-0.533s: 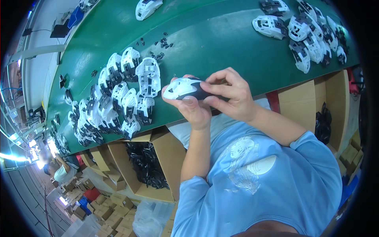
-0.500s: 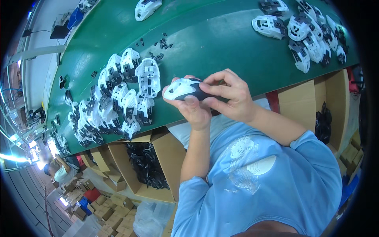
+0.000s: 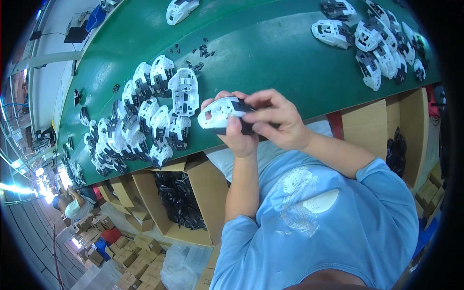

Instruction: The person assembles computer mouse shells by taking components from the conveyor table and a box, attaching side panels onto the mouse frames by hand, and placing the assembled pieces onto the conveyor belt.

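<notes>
Both hands, left hand (image 3: 240, 137) & right hand (image 3: 278, 123), pinched white mouse shell (image 3: 220, 112) w/ black part (image 3: 245, 126) over green surface (image 3: 270, 53); I judged mid-fitting, next needs firm press.

Long green workbench (image 3: 270, 53), open cardboard boxes (image 3: 203, 193) beneath, bright glare (image 3: 19, 188) along the factory floor at left

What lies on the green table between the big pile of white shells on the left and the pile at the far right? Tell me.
In the head view, mostly bare green table lies between the left pile and right pile; only small black parts are scattered near the left pile.
</notes>
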Action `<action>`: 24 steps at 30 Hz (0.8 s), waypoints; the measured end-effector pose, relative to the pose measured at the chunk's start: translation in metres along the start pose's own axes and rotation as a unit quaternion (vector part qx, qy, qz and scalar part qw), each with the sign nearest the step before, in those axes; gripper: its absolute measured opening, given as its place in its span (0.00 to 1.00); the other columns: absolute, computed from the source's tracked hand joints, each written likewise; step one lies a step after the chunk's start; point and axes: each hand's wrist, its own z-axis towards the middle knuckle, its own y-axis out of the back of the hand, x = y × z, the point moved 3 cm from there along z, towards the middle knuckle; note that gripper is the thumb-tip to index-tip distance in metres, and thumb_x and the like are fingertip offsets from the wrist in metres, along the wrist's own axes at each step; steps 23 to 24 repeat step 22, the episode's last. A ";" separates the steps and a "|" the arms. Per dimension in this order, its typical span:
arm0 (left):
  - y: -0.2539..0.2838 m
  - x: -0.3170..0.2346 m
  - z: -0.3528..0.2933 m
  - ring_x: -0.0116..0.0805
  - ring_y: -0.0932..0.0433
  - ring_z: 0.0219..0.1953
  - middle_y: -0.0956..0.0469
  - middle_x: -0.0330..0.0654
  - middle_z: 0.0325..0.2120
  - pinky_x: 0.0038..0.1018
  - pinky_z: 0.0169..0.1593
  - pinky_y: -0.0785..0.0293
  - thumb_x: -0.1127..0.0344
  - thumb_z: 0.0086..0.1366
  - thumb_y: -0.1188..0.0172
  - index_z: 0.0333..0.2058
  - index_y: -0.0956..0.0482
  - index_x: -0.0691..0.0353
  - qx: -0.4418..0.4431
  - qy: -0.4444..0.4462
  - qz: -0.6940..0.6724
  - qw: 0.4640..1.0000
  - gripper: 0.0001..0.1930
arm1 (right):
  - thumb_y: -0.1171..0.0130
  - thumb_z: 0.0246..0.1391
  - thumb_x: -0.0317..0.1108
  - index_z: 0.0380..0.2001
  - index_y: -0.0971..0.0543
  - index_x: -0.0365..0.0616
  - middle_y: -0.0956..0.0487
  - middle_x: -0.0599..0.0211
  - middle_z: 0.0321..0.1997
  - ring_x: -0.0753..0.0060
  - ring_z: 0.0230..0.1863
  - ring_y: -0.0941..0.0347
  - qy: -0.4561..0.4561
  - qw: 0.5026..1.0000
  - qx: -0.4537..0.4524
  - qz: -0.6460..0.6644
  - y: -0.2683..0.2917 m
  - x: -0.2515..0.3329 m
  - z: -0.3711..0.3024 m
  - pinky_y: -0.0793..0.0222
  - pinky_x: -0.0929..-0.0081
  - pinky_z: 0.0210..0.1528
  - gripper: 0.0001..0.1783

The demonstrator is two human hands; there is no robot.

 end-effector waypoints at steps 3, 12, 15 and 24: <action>-0.023 -0.002 0.009 0.48 0.28 0.55 0.28 0.50 0.49 0.46 0.62 0.30 0.44 0.59 0.41 0.59 0.36 0.54 0.049 -0.099 0.121 0.987 0.34 | 0.19 0.46 0.53 0.67 0.26 0.42 0.18 0.57 0.51 0.52 0.51 0.22 -0.077 0.988 0.000 0.136 0.004 -0.010 0.002 0.25 0.60 0.54 0.49; -0.008 -0.038 0.039 0.52 0.29 0.59 0.26 0.55 0.61 0.43 0.63 0.35 0.36 0.46 0.19 0.65 0.32 0.67 0.271 -0.266 0.639 0.669 0.56 | 0.21 0.44 0.57 0.55 0.21 0.40 0.19 0.56 0.47 0.51 0.49 0.24 0.139 0.953 0.164 -0.215 0.089 -0.034 0.056 0.25 0.58 0.55 0.42; -0.022 -0.016 0.044 0.52 0.26 0.49 0.18 0.50 0.47 0.42 0.55 0.31 0.57 0.50 0.19 0.56 0.21 0.66 0.380 -0.183 0.680 0.600 0.36 | 0.23 0.44 0.58 0.52 0.20 0.39 0.22 0.58 0.51 0.51 0.50 0.26 0.190 0.902 0.241 -0.304 0.091 -0.039 0.056 0.25 0.58 0.53 0.40; -0.026 -0.021 0.056 0.47 0.24 0.42 0.20 0.47 0.40 0.41 0.47 0.35 0.51 0.53 0.23 0.52 0.20 0.62 0.397 -0.194 0.689 0.574 0.32 | 0.25 0.47 0.58 0.56 0.22 0.41 0.25 0.58 0.42 0.50 0.46 0.26 0.182 0.888 0.318 -0.278 0.089 -0.047 0.071 0.26 0.56 0.48 0.41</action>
